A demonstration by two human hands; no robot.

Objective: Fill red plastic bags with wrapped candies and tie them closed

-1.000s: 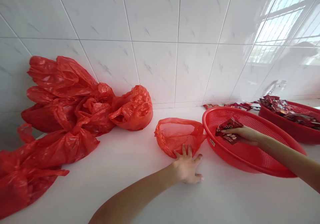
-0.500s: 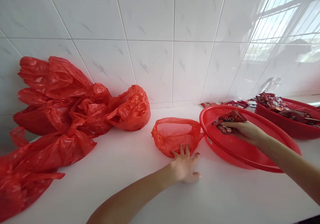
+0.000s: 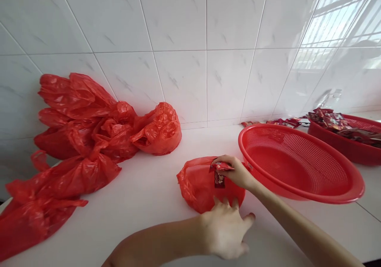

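An orange-red plastic bag sits on the white counter with its mouth spread wide. My left hand rests at the bag's near rim, fingers spread, fingertips touching the plastic. Over the bag's right part, my right hand grips small red snack packets; a dark brown one hangs down below the fingers. How many packets are in the grip I cannot tell. Just right of the bag stands a large red plastic basket with perforated sides, nothing visible inside it.
Several filled, knotted red bags are piled at the left against the tiled wall. A second red basket heaped with packets stands at the far right. Loose packets lie along the wall behind the large basket.
My right hand has moved left, out of the large basket, carrying the packets over the bag. My left hand and the bag's near rim have come closer to me.
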